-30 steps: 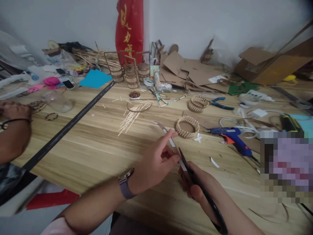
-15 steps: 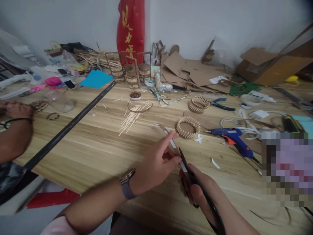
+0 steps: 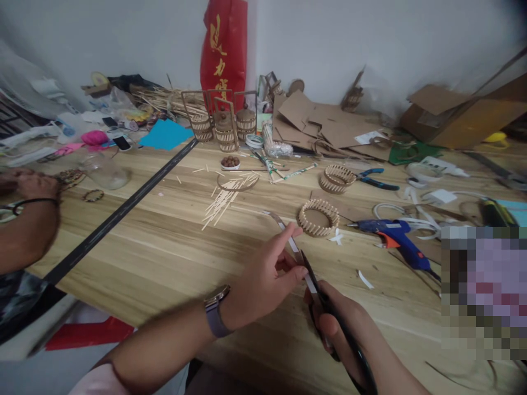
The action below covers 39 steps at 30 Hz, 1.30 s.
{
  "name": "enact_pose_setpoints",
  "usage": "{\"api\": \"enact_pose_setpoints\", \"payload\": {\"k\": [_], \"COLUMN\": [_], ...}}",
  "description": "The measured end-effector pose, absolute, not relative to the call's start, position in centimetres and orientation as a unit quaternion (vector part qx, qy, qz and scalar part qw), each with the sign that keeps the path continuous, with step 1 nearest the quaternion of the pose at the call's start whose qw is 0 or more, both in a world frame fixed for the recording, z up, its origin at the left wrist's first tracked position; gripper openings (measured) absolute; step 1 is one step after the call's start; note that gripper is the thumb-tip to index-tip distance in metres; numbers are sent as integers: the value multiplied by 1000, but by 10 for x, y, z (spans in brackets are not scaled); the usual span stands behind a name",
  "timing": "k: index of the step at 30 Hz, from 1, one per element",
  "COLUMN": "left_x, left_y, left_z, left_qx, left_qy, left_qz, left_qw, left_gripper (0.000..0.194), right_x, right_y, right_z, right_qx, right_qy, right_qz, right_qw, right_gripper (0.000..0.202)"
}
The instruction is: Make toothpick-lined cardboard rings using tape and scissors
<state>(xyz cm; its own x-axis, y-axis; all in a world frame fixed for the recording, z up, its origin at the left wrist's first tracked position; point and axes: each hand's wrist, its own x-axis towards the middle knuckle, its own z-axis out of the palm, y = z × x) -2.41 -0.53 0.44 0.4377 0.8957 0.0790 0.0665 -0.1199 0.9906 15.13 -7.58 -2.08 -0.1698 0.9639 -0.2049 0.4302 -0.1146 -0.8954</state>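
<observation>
Left hand [image 3: 261,277]: fingers pinched a narrow strip [image 3: 292,243].
Right hand [image 3: 352,315]: fingers curled closed around black scissors [image 3: 341,319].

Strip [image 3: 293,244] in left hand [image 3: 267,274], scissors [image 3: 340,319] in right hand [image 3: 354,310]. Ring [image 3: 317,230] beyond hands, glue gun [image 3: 393,235] to its right. Second ring [image 3: 334,187] behind first, pliers [image 3: 377,181] right of it. Loose sticks [image 3: 225,202] left of rings, bowl [image 3: 230,167] behind sticks. Baskets [image 3: 226,140] behind bowl, bag [image 3: 224,49] behind baskets; cardboard [image 3: 341,129] right.

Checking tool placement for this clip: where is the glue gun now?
In the head view, the glue gun lies on the table, right of centre, just right of the nearer slatted ring and beyond the right hand.
</observation>
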Motion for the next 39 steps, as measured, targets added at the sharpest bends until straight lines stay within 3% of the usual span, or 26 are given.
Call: {"api": "enact_pose_setpoints", "payload": {"k": [7, 10, 14, 17, 23, 39], "left_x": [-24, -22, -18, -16, -18, -19], "left_y": [-7, -8, -4, 2, 6, 3], "left_z": [0, 0, 0, -1, 5, -3], "left_qx": [615, 577, 523, 475, 490, 561], "left_qy": [349, 336, 355, 384, 379, 356], "left_qz": [385, 406, 464, 452, 357, 350], "left_qw": [594, 624, 621, 650, 699, 660], "left_gripper": [76, 81, 63, 40, 39, 25], "right_x": [152, 152, 154, 156, 155, 152], "right_y": [-77, -77, -77, -77, -73, -73], "right_z": [-36, -38, -33, -28, -24, -14], "right_qx": [-618, -613, -606, -603, -580, -539], "right_qy": [-578, -589, -640, -676, -711, -723], "right_qz": [454, 432, 361, 311, 283, 328], "right_qw": [280, 302, 306, 287, 279, 282], "right_gripper": [76, 66, 54, 61, 70, 78]}}
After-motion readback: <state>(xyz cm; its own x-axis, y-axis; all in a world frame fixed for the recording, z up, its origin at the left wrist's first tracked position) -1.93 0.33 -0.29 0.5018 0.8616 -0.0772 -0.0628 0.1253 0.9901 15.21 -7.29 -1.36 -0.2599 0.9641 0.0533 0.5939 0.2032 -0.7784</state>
